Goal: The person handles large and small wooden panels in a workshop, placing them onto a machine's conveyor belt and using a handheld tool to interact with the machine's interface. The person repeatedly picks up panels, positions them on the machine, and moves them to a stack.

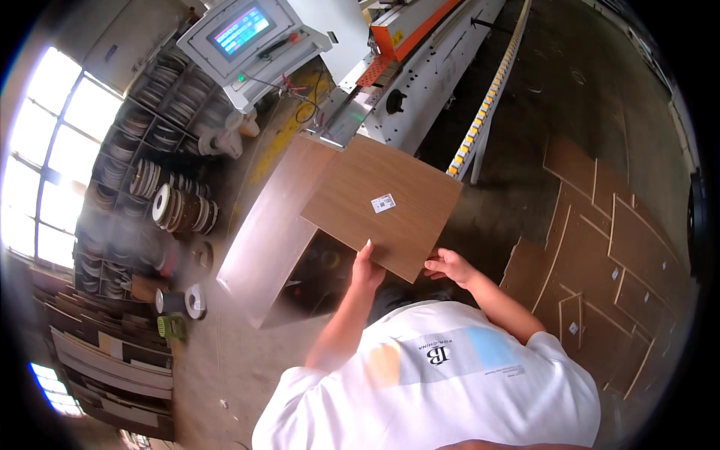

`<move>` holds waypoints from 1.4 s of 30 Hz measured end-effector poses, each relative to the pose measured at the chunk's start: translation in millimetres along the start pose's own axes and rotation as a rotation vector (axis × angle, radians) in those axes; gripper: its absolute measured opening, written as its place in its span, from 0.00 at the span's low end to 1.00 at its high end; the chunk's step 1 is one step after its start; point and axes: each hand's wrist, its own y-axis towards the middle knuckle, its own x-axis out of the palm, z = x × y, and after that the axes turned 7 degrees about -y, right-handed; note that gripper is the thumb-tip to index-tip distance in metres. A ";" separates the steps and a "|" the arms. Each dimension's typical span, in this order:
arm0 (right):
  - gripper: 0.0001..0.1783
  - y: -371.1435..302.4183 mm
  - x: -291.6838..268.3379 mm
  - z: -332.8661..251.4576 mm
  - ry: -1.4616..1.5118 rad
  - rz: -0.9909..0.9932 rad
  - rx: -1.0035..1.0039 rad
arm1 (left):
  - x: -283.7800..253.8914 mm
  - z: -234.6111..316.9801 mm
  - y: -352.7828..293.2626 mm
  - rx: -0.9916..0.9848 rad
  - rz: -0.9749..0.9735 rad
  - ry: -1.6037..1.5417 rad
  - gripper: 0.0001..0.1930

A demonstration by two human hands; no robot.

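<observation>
I hold a square brown wood-grain panel (381, 204) with a small white sticker on its face, out in front of my chest. My left hand (367, 270) grips the panel's near edge from below, thumb on top. My right hand (448, 266) holds the near right corner. The panel's far corner points at the infeed end of a long white and orange machine (405, 71). Below the panel lies a longer brown board (274, 232), resting tilted beside the machine.
A grey control box with a touch screen (251, 41) stands at the machine's end. Shelves of edge-band rolls (150, 180) fill the left. A roller rail (487, 97) runs along the machine. Several brown panels (607, 247) lie stacked on the floor at right.
</observation>
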 end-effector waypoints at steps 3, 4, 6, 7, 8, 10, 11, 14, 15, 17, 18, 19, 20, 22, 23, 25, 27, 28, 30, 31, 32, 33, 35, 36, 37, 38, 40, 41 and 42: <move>0.29 34.2 -15.6 -27.3 -0.079 0.081 -0.016 | 12.3 8.3 47.2 -0.027 0.038 -0.043 0.30; 0.30 50.1 -16.9 -32.7 -0.099 0.116 -0.038 | 8.0 12.7 66.0 -0.023 0.030 -0.065 0.30; 0.30 86.6 -18.2 -47.6 -0.142 0.205 -0.082 | -1.9 22.3 110.7 -0.016 0.027 -0.111 0.30; 0.31 102.7 -20.5 -59.5 -0.172 0.270 -0.114 | -0.1 27.7 130.5 -0.025 0.024 -0.115 0.29; 0.32 117.4 -18.5 -69.5 -0.158 0.320 -0.158 | 1.3 34.9 150.6 -0.033 0.021 -0.119 0.29; 0.31 148.0 -32.7 -80.7 -0.145 0.375 -0.162 | 11.9 46.8 191.1 -0.031 0.021 -0.040 0.28; 0.31 165.9 -39.0 -85.8 -0.140 0.398 -0.165 | 14.6 58.7 207.8 -0.123 0.045 0.098 0.29; 0.28 211.2 -65.6 -90.2 -0.197 0.430 -0.067 | 1.0 117.9 242.7 -0.481 0.069 0.716 0.35; 0.28 222.6 -75.2 -91.9 -0.203 0.451 -0.032 | 19.4 134.9 246.4 -0.526 0.088 0.953 0.30; 0.26 236.0 -86.8 -99.6 -0.163 0.491 -0.008 | 38.0 180.9 257.6 -0.426 0.065 1.283 0.22; 0.26 238.9 -93.4 -99.5 -0.142 0.509 0.003 | 51.4 204.0 266.7 -0.208 0.147 1.172 0.19; 0.26 241.6 -96.7 -98.3 -0.120 0.530 0.017 | 58.3 229.6 284.2 0.002 0.228 1.054 0.15; 0.25 246.0 -92.3 -107.4 -0.068 0.531 0.025 | 20.6 266.0 319.2 0.209 0.250 0.984 0.12; 0.24 251.2 -97.1 -104.8 -0.064 0.572 0.060 | 13.4 323.9 385.3 0.663 0.363 1.123 0.11; 0.23 255.8 -97.4 -106.4 -0.069 0.580 0.071 | 3.6 354.0 415.8 0.817 0.430 1.126 0.12; 0.22 254.1 -92.9 -112.6 -0.068 0.624 0.092 | 11.3 390.0 463.6 1.086 0.465 1.331 0.16; 0.22 254.0 -89.7 -121.8 -0.089 0.646 0.106 | 14.6 416.3 503.2 1.084 0.516 1.512 0.22; 0.22 257.6 -88.8 -124.3 -0.089 0.644 0.100 | 11.5 430.5 518.8 1.042 0.493 1.527 0.22; 0.23 263.8 -88.5 -128.6 -0.091 0.636 0.090 | 0.5 453.5 536.4 0.959 0.453 1.556 0.22; 0.23 263.3 -91.7 -124.7 -0.110 0.638 0.093 | 3.2 455.1 538.6 0.902 0.429 1.556 0.22; 0.24 264.7 -96.3 -119.8 -0.132 0.634 0.096 | 2.7 459.6 533.8 0.848 0.414 1.555 0.21; 0.24 261.4 -99.5 -114.3 -0.146 0.637 0.102 | 10.3 455.9 525.5 0.787 0.388 1.559 0.20; 0.24 255.4 -97.8 -113.4 -0.148 0.688 0.082 | 28.7 443.2 497.5 1.093 0.330 1.525 0.16; 0.24 257.9 -97.2 -116.5 -0.155 0.696 0.065 | 22.5 451.1 486.5 1.259 0.253 1.431 0.14; 0.24 259.5 -97.9 -115.5 -0.159 0.713 0.043 | 32.1 453.3 470.7 1.251 0.083 1.223 0.14; 0.24 261.3 -98.8 -113.2 -0.162 0.729 0.025 | 50.2 458.0 450.1 1.225 -0.075 1.014 0.16; 0.25 261.6 -103.6 -118.2 -0.218 0.719 0.149 | 92.0 456.7 393.9 1.086 -0.139 0.931 0.15; 0.26 263.0 -103.8 -120.9 -0.194 0.714 0.155 | 103.9 457.6 365.9 1.033 -0.160 0.891 0.15; 0.26 263.8 -102.3 -127.1 -0.144 0.698 0.115 | 100.6 459.8 346.4 0.980 -0.183 1.019 0.14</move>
